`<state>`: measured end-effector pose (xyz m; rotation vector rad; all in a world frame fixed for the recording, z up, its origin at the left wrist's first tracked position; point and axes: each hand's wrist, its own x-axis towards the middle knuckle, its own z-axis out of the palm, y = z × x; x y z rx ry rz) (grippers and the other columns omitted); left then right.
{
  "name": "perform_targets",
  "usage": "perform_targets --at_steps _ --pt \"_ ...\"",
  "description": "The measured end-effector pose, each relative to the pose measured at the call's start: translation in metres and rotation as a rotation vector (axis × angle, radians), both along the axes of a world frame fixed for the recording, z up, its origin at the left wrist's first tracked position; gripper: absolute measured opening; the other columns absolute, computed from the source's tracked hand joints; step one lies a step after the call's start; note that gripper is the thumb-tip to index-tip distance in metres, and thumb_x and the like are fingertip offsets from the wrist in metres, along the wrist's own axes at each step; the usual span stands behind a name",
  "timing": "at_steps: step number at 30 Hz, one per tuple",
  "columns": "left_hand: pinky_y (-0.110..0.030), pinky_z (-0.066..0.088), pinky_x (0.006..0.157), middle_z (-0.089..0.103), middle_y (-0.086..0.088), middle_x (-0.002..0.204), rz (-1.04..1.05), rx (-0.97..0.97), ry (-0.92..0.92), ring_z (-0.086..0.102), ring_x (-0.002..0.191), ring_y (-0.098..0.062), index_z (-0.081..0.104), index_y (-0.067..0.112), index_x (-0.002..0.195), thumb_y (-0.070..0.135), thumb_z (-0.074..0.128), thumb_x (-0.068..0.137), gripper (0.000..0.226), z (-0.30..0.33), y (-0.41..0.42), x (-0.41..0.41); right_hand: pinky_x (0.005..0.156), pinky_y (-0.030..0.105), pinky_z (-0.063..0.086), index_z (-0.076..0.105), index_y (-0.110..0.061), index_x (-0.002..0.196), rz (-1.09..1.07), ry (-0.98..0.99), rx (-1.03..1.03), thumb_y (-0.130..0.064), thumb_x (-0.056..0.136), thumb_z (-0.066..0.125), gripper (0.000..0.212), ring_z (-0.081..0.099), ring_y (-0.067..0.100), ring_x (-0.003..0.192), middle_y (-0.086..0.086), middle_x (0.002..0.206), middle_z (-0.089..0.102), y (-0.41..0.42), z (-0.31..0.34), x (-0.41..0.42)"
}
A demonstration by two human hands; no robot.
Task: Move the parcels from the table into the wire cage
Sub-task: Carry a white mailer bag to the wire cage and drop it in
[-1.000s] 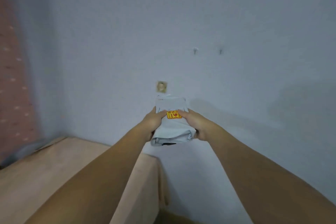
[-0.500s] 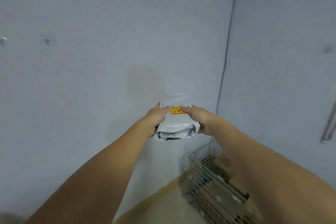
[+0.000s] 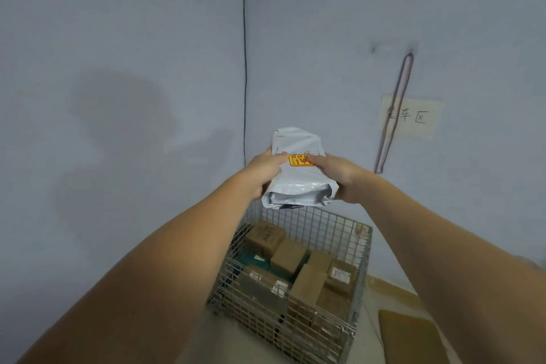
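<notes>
- The parcel (image 3: 298, 174), a soft white poly bag with an orange sticker, is in mid-frame, held in the air above the far rim of the cage (image 3: 359, 281).
- The left hand (image 3: 263, 170) grips its left side and the right hand (image 3: 336, 173) its right, fingers curled round the bag and thumbs pressed on top near the sticker.
- The cage sits on the floor in the lower middle of the frame, in a corner, with brown boxes (image 3: 288, 257) inside it, some stacked.
- Risk: the hands are high over the cage; a drop from here could bounce the bag off the boxes or the wire rim and onto the floor.
- Risk: the bag hangs nearer the far wall of the cage than its centre, so a forward toss could send it between cage and wall.
- Risk: the slack film could slip in the fingers if one hand lets go first.
</notes>
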<state>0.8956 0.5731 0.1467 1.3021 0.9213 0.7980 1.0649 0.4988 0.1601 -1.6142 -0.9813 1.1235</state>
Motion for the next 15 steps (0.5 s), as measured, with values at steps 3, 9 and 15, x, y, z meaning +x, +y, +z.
perform_targets --at_steps 3,9,15 --pt "-0.042 0.063 0.082 0.073 -0.009 0.12 -0.063 0.008 0.03 0.074 0.103 -0.028 0.055 0.029 0.145 0.029 0.053 0.108 0.037 -0.014 0.039 0.041 0.059 0.033 0.059 0.066 -0.026 0.123 -0.063 0.009 -0.019 -0.042 0.104 0.059 0.026 0.074 0.027 0.09 0.007 0.116 0.076 0.028 -0.015 0.037" --pt "-0.042 0.063 0.085 0.072 -0.008 0.122 -0.143 0.021 0.096 0.073 0.105 -0.028 0.054 0.032 0.144 0.032 0.053 0.108 0.036 -0.049 0.143 0.099 0.07 0.04 0.064 0.067 -0.031 0.125 -0.137 0.008 -0.049 -0.05 0.101 0.062 0.031 0.076 0.029 0.099 0.006 0.118 0.077 0.122 -0.048 0.087" --pt "-0.049 0.058 0.099 0.07 -0.006 0.128 -0.237 0.082 0.148 0.071 0.111 -0.029 0.051 0.037 0.146 0.037 0.052 0.107 0.039 -0.072 0.253 0.159 0.071 0.047 0.065 0.066 -0.034 0.121 -0.236 0.021 -0.025 -0.049 0.1 0.064 0.026 0.078 0.032 0.098 0.005 0.113 0.078 0.212 -0.07 0.132"
